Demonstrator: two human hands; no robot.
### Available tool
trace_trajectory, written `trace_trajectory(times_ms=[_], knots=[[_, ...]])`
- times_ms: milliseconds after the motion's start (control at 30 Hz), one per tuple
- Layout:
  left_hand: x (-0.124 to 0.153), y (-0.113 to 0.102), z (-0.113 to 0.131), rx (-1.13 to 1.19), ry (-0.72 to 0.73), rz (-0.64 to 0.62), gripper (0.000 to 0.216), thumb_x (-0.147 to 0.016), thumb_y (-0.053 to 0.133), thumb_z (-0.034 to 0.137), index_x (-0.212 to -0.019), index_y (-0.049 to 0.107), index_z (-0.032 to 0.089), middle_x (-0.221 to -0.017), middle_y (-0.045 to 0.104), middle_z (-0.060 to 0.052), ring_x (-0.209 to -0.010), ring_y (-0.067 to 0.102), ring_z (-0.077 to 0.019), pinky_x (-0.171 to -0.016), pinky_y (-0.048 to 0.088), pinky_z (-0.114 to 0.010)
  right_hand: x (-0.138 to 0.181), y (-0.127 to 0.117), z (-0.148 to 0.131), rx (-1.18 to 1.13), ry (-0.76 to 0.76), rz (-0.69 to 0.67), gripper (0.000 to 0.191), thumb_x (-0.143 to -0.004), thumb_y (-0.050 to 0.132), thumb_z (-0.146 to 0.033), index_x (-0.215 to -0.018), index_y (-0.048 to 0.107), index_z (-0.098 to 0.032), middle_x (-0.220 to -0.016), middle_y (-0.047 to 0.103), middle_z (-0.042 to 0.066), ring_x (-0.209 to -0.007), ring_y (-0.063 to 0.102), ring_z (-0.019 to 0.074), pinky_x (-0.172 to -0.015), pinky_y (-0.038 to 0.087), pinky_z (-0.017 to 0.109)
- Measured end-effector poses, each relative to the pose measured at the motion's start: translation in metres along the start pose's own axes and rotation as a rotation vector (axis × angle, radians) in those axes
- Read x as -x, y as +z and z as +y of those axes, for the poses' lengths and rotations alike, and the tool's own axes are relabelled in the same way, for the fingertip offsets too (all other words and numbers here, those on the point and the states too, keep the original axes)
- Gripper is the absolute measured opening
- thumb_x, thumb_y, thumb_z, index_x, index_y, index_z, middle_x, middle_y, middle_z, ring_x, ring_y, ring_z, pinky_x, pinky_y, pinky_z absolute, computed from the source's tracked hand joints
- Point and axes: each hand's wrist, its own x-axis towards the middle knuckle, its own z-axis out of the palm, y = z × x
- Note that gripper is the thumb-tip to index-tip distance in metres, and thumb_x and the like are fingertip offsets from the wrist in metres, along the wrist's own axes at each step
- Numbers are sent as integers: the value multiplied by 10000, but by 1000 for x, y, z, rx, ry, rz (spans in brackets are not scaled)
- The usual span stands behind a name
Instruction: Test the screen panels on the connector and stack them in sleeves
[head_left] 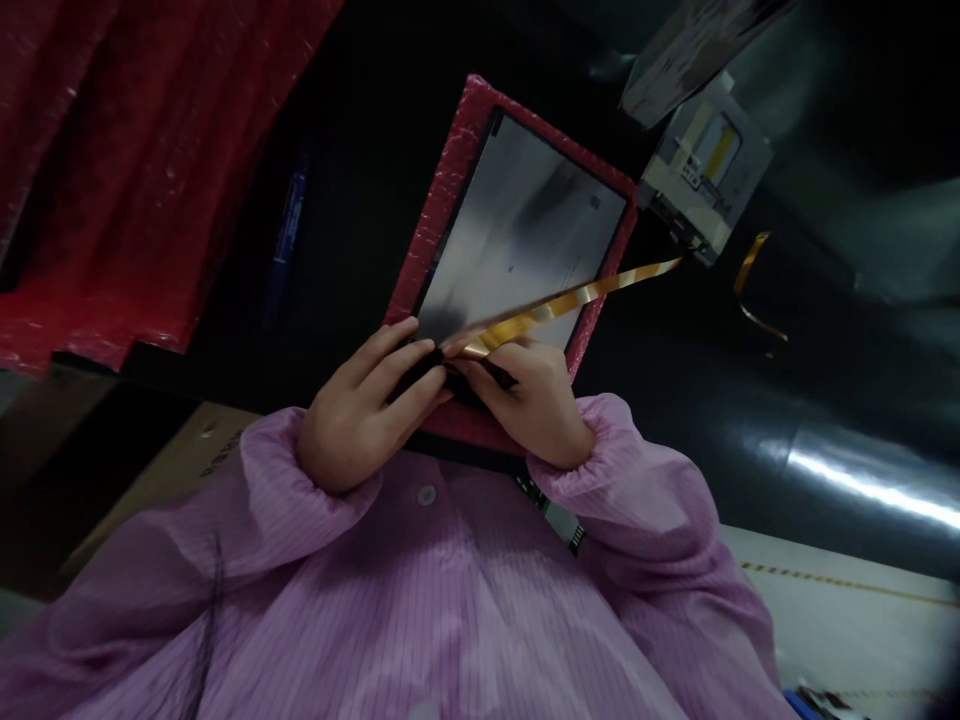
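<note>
A grey display panel (517, 230) lies on a sheet of red bubble wrap (442, 190) on a black table. A long gold flat strip (570, 298) runs from the panel's near edge up to the right. My left hand (360, 405) and my right hand (536, 405), both in pink sleeves, meet at the near edge of the panel. Their fingers are pressed together, pinching the near end of the gold strip. What lies under the fingertips is hidden.
A small pale module with a yellow label (709, 165) sits at the far right of the panel. Another gold strip (750, 290) curls beside it. Red bubble wrap (112, 150) is piled at the left. A cardboard box (187, 450) stands below the table edge.
</note>
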Motion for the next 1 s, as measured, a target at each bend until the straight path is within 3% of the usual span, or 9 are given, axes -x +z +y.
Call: trace_trajectory(times_ms=[200, 367, 533, 767, 900, 1000], knots=[[10, 2, -6, -4, 72, -62, 422, -905, 579, 120, -1312, 551, 228, -1309, 620, -108, -1382, 454, -316, -1064, 501, -525, -1, 0, 0, -16, -16, -10, 230, -960, 552, -201, -762, 669, -201, -899, 732, 33, -930, 689, 174, -848, 541, 301], [8, 0, -7, -50, 131, -48, 405, -910, 552, 94, -1311, 549, 154, -1281, 627, -142, -1397, 428, -331, -1077, 490, -520, -1, -1, 1, 7, -17, -15, 244, -955, 556, -192, -733, 657, -193, -824, 715, 38, -908, 687, 183, -830, 537, 299], [6, 0, -3, -98, 140, -23, 391, -897, 587, 99, -1285, 558, 135, -1238, 645, -146, -1365, 468, -343, -1039, 526, -522, -1, -1, 2, 45, -14, -16, 223, -959, 559, -220, -769, 673, -193, -888, 735, 40, -874, 681, 176, -790, 527, 293], [6, 3, 0, -98, 113, -26, 384, -896, 589, 103, -1277, 579, 149, -1222, 649, -131, -1374, 453, -353, -1045, 520, -550, -4, -1, 2, 17, -93, 26, 101, -938, 579, -166, -961, 677, -173, -1014, 719, 46, -939, 654, 162, -827, 512, 266], [3, 4, 1, -154, 144, -16, 383, -869, 629, 119, -1247, 584, 75, -1157, 661, -163, -1333, 492, -359, -1032, 531, -521, 0, -19, -1, 0, -8, 30, 182, -956, 552, -204, -1103, 652, -163, -1079, 674, 64, -902, 646, 159, -806, 523, 285], [0, 4, 2, -101, 93, 37, 375, -853, 655, 133, -1218, 592, 77, -1133, 665, -146, -1261, 563, -309, -1037, 536, -431, 14, -27, -8, 154, 59, 72, 250, -962, 537, -251, -1155, 648, -138, -1097, 651, 106, -993, 623, 214, -893, 524, 358]])
